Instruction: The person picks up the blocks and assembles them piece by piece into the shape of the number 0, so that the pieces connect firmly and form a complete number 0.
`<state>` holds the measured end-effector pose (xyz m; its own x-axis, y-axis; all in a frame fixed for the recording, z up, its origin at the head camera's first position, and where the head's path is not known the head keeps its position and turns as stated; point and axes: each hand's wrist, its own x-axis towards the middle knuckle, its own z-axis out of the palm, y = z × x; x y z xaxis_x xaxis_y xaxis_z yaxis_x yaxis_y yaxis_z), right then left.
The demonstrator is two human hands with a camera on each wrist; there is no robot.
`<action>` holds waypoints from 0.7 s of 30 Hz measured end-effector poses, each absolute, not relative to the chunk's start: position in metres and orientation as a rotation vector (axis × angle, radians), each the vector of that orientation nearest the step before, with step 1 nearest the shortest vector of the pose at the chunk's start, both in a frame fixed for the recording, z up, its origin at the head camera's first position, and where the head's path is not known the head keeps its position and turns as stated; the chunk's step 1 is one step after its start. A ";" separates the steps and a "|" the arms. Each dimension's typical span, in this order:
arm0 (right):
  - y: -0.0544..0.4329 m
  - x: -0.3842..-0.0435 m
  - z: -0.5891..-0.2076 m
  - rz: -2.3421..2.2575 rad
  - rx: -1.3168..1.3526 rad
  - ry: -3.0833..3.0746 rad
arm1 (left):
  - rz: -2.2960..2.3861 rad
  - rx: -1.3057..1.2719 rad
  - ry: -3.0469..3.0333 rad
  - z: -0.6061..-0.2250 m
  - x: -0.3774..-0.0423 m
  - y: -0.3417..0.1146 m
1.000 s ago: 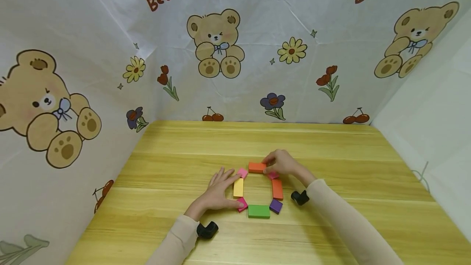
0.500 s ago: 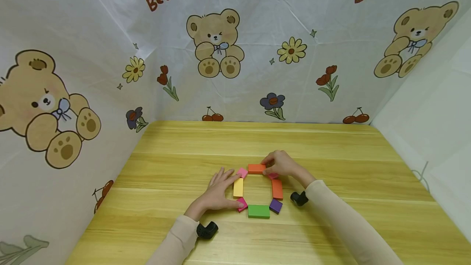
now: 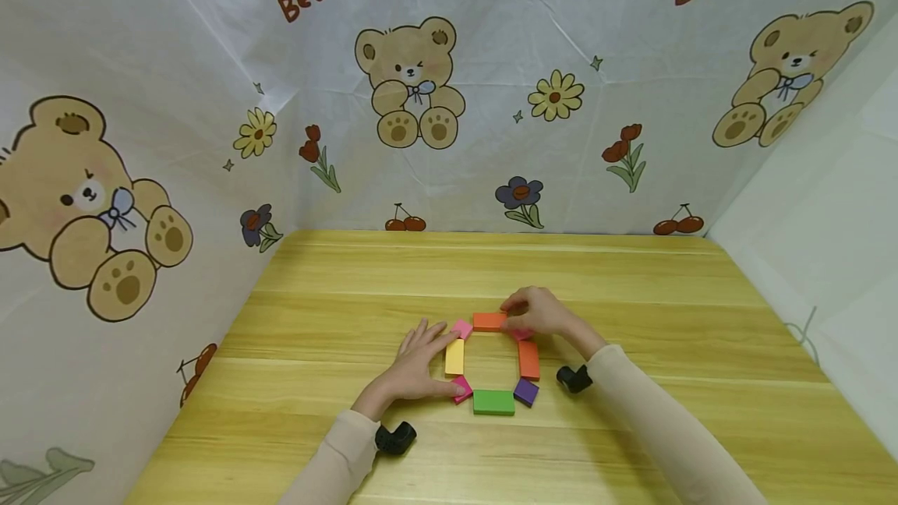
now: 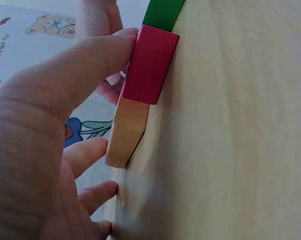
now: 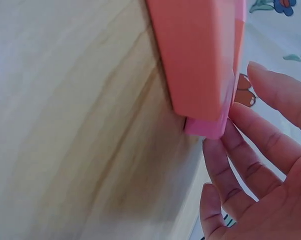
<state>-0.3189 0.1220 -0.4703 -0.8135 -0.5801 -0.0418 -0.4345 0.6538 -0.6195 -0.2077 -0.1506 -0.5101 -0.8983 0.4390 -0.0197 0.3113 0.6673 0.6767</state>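
Observation:
Small coloured blocks form a ring on the wooden table. My left hand spreads along its left side, thumb resting at the magenta block and index finger by the pink block. Between them lies the yellow block. At the far side my right hand is by the right end of the orange block, over a second pink block. In the right wrist view its thumb stands off the blocks, with loosely bent fingers close by the pink one. A second orange block makes the right side.
A green block forms the ring's near side, with a purple block at the near right corner. The wooden table meets a bear-print cloth behind. Black wrist devices sit on both wrists.
The far orange block has shifted slightly toward the person. The right hand's fingertips have since drawn a little to the right, off its end. The left hand stays still.

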 end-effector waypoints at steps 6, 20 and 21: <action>0.136 -0.312 -0.469 -0.991 -0.763 2.636 | 1.044 0.617 2.699 -0.509 -0.208 -0.151; 0.183 -0.273 -0.470 -1.098 -0.696 2.731 | 1.043 0.618 2.703 -0.508 -0.207 -0.153; 0.186 -0.269 -0.469 -1.096 -0.700 2.752 | 1.042 0.617 2.705 -0.507 -0.208 -0.153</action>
<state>-0.2693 0.1862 -0.4687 -0.8898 -0.4499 0.0769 -0.3796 0.6359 -0.6719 -0.2075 -0.1529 -0.5075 -0.8984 0.4388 -0.0162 0.3146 0.6689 0.6735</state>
